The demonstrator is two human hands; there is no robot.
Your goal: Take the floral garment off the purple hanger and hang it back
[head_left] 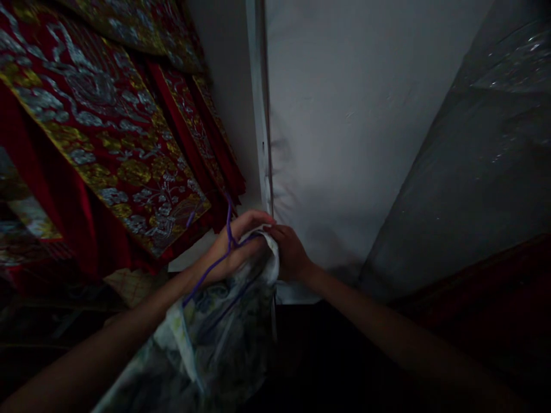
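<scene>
A purple clothes hanger [229,221] sits partly inside a light, patterned garment [241,344] that hangs down in front of me. My left hand [241,246] is closed around the hanger near its neck, its fingers reaching into the garment's opening. On the other side, my right hand [287,249] pinches the garment's white edge, close to my left fingertips. One end of the hanger shows at the garment's left shoulder; its far end is hidden by cloth and fingers. The picture is dark and a little blurred.
Red cloths embroidered in gold and silver [129,137] hang at the left. Ahead is a pale wall or panel [344,115] with a narrow vertical edge [260,115]. Shiny clear plastic sheeting [482,149] covers the right side, with dark red cloth [495,287] below it.
</scene>
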